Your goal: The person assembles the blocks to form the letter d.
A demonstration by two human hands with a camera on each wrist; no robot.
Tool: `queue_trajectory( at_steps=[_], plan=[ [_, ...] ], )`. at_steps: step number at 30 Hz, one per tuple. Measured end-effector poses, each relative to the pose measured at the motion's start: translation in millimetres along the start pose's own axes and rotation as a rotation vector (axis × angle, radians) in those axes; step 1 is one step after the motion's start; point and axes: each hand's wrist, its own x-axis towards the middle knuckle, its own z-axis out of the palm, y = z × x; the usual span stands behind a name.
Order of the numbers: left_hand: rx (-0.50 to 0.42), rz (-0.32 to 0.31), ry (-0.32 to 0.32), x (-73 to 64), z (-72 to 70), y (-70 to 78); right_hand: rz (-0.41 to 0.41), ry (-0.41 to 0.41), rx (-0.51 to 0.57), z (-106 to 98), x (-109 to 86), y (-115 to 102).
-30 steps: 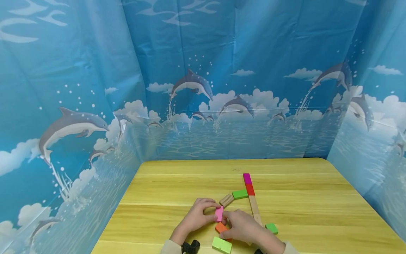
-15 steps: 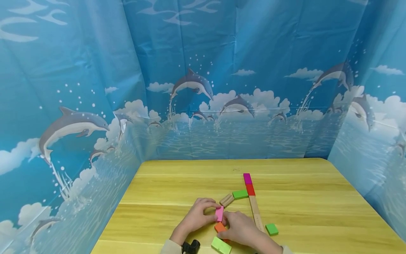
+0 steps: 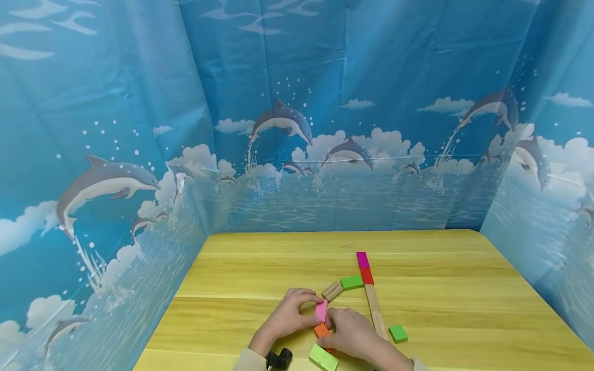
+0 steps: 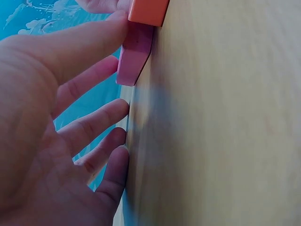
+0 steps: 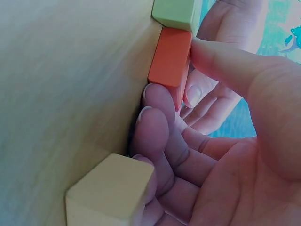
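Observation:
On the wooden table, my left hand point(image 3: 290, 313) holds a pink wooden block point(image 3: 321, 310) between thumb and index finger; its other fingers are spread near the tabletop in the left wrist view. My right hand point(image 3: 355, 334) pinches an orange block point(image 5: 170, 56) between thumb and fingertips, its remaining fingers curled beside it. The orange block's far end meets the pink block's near end. Close to the orange block's other end lies a yellow-green block point(image 3: 324, 357). A plain wooden block point(image 5: 110, 188) sits by the right hand's lower fingers in the right wrist view.
Beyond the pink block, a grooved plain block point(image 3: 332, 291) and a green block point(image 3: 352, 282) curve toward a straight row with a magenta block point(image 3: 363, 259), a red block point(image 3: 367, 275) and plain blocks point(image 3: 373, 298). Another green block point(image 3: 398, 333) lies apart at right. A dolphin-print curtain surrounds the table.
My right hand has shifted slightly left, bringing the orange block up against the pink one. The yellow-green block has moved slightly. My left hand stays in place on the pink block.

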Motion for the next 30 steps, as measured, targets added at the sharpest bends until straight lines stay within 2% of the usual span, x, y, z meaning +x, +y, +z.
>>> queue_trajectory(
  at_steps=[17,24,30],
  plan=[
    [0.008,0.021,0.003,0.4,-1.4,5.9,0.016,-0.027,0.034,-21,-7.5,-4],
    [0.015,0.027,-0.003,0.6,-0.8,5.8,-0.066,0.015,0.072,-25,-18.1,-7],
    [0.023,0.027,0.005,-1.2,0.8,2.4,-0.129,0.018,0.131,-22,-30.0,-8]
  ],
)
